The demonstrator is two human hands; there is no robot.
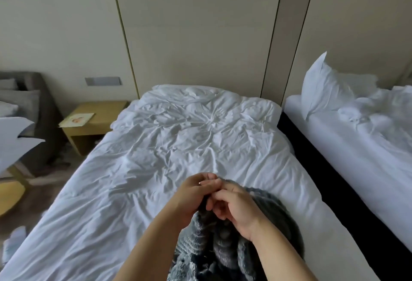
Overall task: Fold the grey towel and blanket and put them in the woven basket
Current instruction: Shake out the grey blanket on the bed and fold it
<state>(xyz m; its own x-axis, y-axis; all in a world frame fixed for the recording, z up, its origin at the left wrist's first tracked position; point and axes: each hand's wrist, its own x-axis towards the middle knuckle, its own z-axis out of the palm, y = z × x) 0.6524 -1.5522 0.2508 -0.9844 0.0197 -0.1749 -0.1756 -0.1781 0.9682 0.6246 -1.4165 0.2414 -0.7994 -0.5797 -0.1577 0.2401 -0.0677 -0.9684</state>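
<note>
A fuzzy grey blanket [225, 249] hangs bunched in front of me over the near end of a white bed [178, 147]. My left hand [196, 194] and my right hand [234, 208] are raised close together above the bed, and both pinch the blanket's upper edge with curled fingers. The hands nearly touch each other. The cloth drops from them towards the bottom of the view, partly hidden by my forearms. No woven basket and no separate towel are in view.
A wooden bedside table [93, 120] with a card on it stands left of the bed. A grey armchair [29, 111] is at far left. A second white bed [356, 136] with a pillow [323, 87] lies to the right across a dark gap.
</note>
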